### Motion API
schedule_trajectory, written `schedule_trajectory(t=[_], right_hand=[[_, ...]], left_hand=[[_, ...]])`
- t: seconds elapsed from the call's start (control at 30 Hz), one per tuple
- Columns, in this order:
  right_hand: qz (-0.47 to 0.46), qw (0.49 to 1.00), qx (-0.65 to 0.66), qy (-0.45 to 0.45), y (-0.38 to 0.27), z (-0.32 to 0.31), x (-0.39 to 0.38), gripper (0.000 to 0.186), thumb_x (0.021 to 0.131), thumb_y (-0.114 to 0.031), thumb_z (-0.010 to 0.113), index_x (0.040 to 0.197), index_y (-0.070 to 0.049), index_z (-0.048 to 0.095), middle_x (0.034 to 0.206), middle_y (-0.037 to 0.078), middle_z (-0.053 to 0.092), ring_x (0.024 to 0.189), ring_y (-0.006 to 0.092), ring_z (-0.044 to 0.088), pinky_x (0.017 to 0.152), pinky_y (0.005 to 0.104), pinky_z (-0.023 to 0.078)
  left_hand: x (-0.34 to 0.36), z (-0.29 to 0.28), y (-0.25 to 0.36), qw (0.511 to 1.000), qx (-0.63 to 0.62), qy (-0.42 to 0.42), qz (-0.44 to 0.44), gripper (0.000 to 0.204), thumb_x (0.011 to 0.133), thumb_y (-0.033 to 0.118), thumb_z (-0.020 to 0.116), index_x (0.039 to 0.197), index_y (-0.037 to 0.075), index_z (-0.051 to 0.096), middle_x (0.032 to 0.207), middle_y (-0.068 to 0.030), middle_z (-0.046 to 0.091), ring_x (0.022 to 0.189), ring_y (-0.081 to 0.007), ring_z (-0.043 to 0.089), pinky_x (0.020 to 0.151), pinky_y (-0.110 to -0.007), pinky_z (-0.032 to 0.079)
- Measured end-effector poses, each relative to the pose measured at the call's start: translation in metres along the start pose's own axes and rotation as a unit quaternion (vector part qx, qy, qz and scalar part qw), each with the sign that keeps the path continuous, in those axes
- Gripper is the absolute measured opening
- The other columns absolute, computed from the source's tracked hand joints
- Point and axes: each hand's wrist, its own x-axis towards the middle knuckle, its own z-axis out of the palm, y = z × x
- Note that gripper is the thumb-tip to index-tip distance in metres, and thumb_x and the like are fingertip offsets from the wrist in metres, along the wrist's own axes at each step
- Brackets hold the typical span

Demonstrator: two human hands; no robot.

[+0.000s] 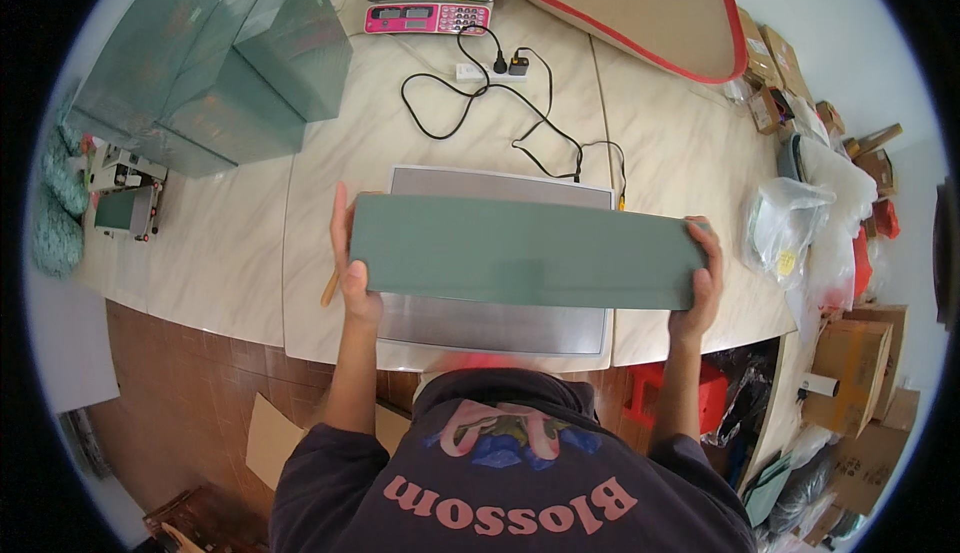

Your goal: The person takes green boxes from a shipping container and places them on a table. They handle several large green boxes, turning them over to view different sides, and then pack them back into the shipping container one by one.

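Note:
A long green box [530, 253] is held up between my two hands, its broad side toward me. My left hand [356, 268] grips the left end, thumb on the near side and a finger stretched up along the edge. Round the right end wraps my right hand [704, 278], its fingers on the far side. Below the box lies a flat grey panel with a metal rim [480, 328], largely covered by it. A thin wooden stick [329, 289] shows beside my left hand; the rest of it is hidden.
Several green boxes in clear wrap [240, 63] stand at the far left, near a small machine [125, 193]. A pink-fronted scale [428, 19], a power strip [490, 74] with black cables and a red-edged board [640, 13] lie at the back. Plastic bags [785, 223] and cartons [850, 368] crowd the right.

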Motion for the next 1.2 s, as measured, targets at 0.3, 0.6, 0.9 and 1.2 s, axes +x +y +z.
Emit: schedule_trajectory(t=[0.3, 0.6, 0.9, 1.2], right_hand=[[-0.020, 0.997, 0.056, -0.044, 0.012, 0.084, -0.019, 0.070, 0.086, -0.063, 0.040, 0.115, -0.001, 0.056, 0.128, 0.019, 0.045, 0.122, 0.0306, 0.041, 0.104, 0.0406, 0.027], [-0.012, 0.994, 0.105, -0.020, 0.033, 0.057, -0.014, 0.076, 0.082, -0.066, 0.044, 0.114, 0.002, 0.055, 0.128, 0.022, 0.047, 0.122, 0.0313, 0.043, 0.104, 0.0408, 0.029], [0.001, 1.000, 0.014, 0.012, 0.039, -0.009, -0.021, 0.073, 0.083, -0.062, 0.043, 0.117, 0.002, 0.055, 0.131, 0.021, 0.046, 0.123, 0.0307, 0.044, 0.104, 0.0416, 0.032], [0.000, 0.998, 0.001, -0.060, 0.012, 0.053, -0.020, 0.075, 0.086, -0.063, 0.036, 0.123, 0.000, 0.050, 0.131, 0.020, 0.043, 0.126, 0.0306, 0.039, 0.107, 0.0408, 0.026]], left_hand=[[0.008, -0.073, 0.026, 0.998, 0.037, 0.052, -0.023, 0.093, 0.079, 0.061, 0.050, 0.146, 0.003, 0.021, 0.135, -0.0218, 0.043, 0.126, -0.0288, 0.042, 0.106, -0.040, 0.031], [0.021, -0.042, 0.039, 1.000, 0.013, 0.022, -0.014, 0.087, 0.082, 0.058, 0.046, 0.145, 0.003, 0.024, 0.139, -0.0223, 0.040, 0.128, -0.0283, 0.041, 0.107, -0.040, 0.029], [0.014, 0.011, 0.017, 0.997, -0.007, -0.076, -0.028, 0.079, 0.087, 0.055, 0.038, 0.144, 0.002, 0.027, 0.141, -0.0201, 0.038, 0.131, -0.0276, 0.036, 0.109, -0.040, 0.026], [-0.038, -0.162, -0.129, 0.960, 0.061, 0.011, -0.274, 0.067, 0.093, 0.057, 0.038, 0.140, 0.008, 0.037, 0.134, -0.0110, 0.045, 0.123, -0.0245, 0.043, 0.104, -0.040, 0.031]])
